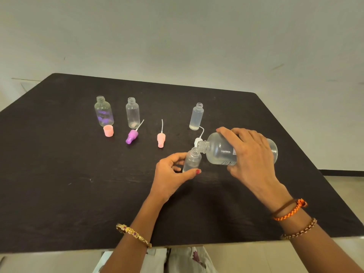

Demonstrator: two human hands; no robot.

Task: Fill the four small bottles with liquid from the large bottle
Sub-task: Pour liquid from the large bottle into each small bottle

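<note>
I am looking down on a dark table point(59, 174) set against a plain pale wall point(177, 36). My right hand point(250, 154) is gripping the large bottle point(218, 150), tipping its mouth onto the small bottle point(192, 159) my left hand point(171, 174) is holding upright. Three open small bottles point(133, 113) are standing farther back, loose caps point(108, 131) lying before them.

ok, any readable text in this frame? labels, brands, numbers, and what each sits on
None can be read.
Large bottle, held tilted by the right hand: a white label edge with dark print shows below the fingers, too blurred and mostly covered.
Far-left small bottle: purple marks, shapes only, no legible letters.
The other small bottles, including the one in the left hand, and the caps: no print visible.
</note>
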